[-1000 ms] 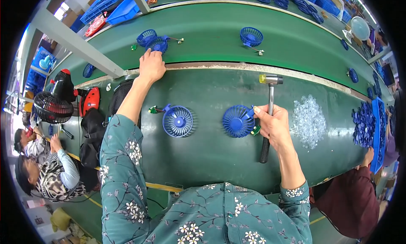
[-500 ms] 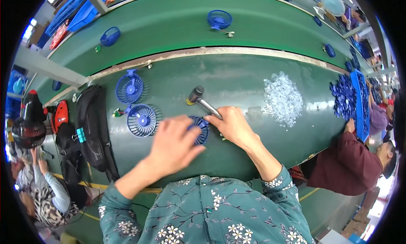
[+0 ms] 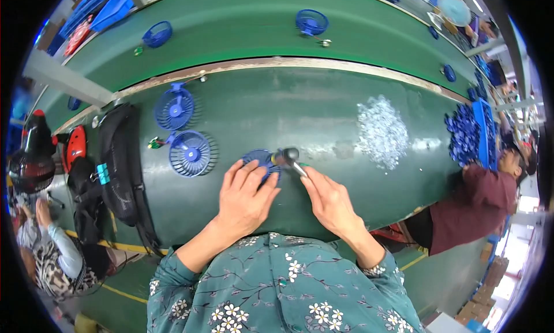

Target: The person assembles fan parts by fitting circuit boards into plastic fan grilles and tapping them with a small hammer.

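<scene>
My left hand (image 3: 245, 197) lies flat over a blue fan grille (image 3: 258, 157) on the green table (image 3: 300, 119), covering most of it. My right hand (image 3: 329, 203) grips the handle of a small hammer (image 3: 287, 156), whose metal head rests at the grille's right edge. Two more blue fan grilles (image 3: 190, 153) (image 3: 173, 108) with short wires lie to the left of my hands.
A heap of small clear parts (image 3: 381, 131) lies to the right. A blue bin of blue parts (image 3: 468, 134) stands by a seated person in a maroon top (image 3: 476, 203). A black bag (image 3: 121, 160) hangs at the left edge. More grilles (image 3: 311, 21) sit on the far belt.
My left hand has settled flat on the grille in front of me, and the hammer head has come down to the grille's right edge. The view shifted slightly.
</scene>
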